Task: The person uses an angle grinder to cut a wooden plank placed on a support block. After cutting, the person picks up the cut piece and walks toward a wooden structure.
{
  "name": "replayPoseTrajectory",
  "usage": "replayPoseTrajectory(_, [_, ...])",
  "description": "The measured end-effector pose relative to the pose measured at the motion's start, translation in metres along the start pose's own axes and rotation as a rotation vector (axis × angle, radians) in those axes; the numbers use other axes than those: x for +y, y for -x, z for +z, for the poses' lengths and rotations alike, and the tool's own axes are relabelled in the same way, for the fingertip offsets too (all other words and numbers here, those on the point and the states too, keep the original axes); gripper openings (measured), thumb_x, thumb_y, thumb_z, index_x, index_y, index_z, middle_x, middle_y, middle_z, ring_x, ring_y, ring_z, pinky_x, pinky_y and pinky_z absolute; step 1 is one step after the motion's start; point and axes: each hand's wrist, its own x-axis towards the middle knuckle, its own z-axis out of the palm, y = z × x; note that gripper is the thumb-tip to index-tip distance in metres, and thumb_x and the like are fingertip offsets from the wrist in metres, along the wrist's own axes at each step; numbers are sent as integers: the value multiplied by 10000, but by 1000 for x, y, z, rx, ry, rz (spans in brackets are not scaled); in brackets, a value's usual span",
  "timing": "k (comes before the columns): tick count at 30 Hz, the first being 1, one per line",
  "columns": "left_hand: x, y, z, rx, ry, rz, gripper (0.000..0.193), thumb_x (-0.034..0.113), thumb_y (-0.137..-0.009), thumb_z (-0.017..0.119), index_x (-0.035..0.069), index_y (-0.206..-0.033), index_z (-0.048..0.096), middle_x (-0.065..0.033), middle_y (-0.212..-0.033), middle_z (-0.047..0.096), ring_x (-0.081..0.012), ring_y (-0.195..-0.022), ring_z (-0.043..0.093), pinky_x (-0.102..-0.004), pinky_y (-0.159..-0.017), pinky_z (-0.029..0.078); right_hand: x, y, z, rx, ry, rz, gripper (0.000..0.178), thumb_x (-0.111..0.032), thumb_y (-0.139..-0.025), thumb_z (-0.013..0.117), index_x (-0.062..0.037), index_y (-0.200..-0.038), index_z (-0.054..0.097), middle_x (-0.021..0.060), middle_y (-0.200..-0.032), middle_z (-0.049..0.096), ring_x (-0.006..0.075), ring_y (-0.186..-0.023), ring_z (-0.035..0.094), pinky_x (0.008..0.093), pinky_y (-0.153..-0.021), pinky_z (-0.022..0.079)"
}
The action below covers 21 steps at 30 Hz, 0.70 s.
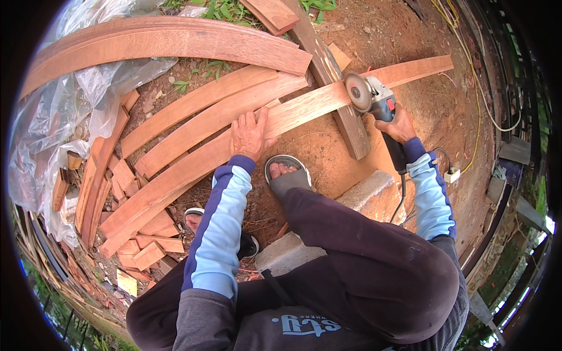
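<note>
A long reddish wooden plank [310,108] runs slantwise across the view, its upper right part resting on a dark wooden beam [351,131]. My left hand [249,134] is pressed on the plank's middle, the thumb apart from the fingers, gripping it over its edge. In my right hand [399,124] is an angle grinder [383,105], fingers wrapped round its body. Its round disc [357,92] lies over the plank just above the beam; whether it touches the wood or spins I cannot tell. The wood left of the disc looks paler and freshly sanded.
More planks [216,105] lie beyond my left hand, with a thick curved stack [170,41] farther off. Wood offcuts [149,254] and plastic sheeting [47,140] are at left. A concrete block [287,254] sits by my feet. A yellow cord [477,88] and white socket [451,175] lie at right.
</note>
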Motion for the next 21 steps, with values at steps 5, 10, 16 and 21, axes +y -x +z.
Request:
replayPoseTrajectory(5, [1, -1, -2, -9, 6, -2, 864, 388, -570, 824, 116, -1314, 478, -106, -961, 506, -287, -923, 507, -412, -749, 390, 3, -2, 0, -18, 10, 12, 551, -272, -574, 733, 105, -934, 558, 277, -860, 625, 372, -821, 632, 409, -750, 495])
replayPoseTrajectory(10, [1, 0, -3, -23, 9, -11, 865, 381, -572, 824, 115, -1317, 474, -107, -965, 505, -289, -926, 507, -412, -751, 389, 1, -3, 1, -3, -6, -16, 550, -269, -576, 733, 112, -931, 557, 283, -861, 625, 377, -823, 633, 413, -747, 496])
replayPoseTrajectory(16, [1, 0, -4, -29, 27, -11, 873, 368, -565, 830, 116, -1319, 470, -108, -965, 504, -290, -928, 507, -411, -753, 387, -3, -4, -1, -15, -6, -3, 555, -256, -583, 728, 114, -961, 562, 282, -861, 632, 371, -823, 639, 408, -748, 498])
replayPoseTrajectory(21, [2, -1, -6, -46, 27, -19, 873, 363, -564, 831, 118, -1319, 469, -108, -965, 504, -292, -930, 507, -409, -750, 388, -2, -5, 0, -23, -44, 1, 558, -249, -586, 726, 107, -985, 567, 269, -858, 638, 362, -816, 644, 402, -749, 500])
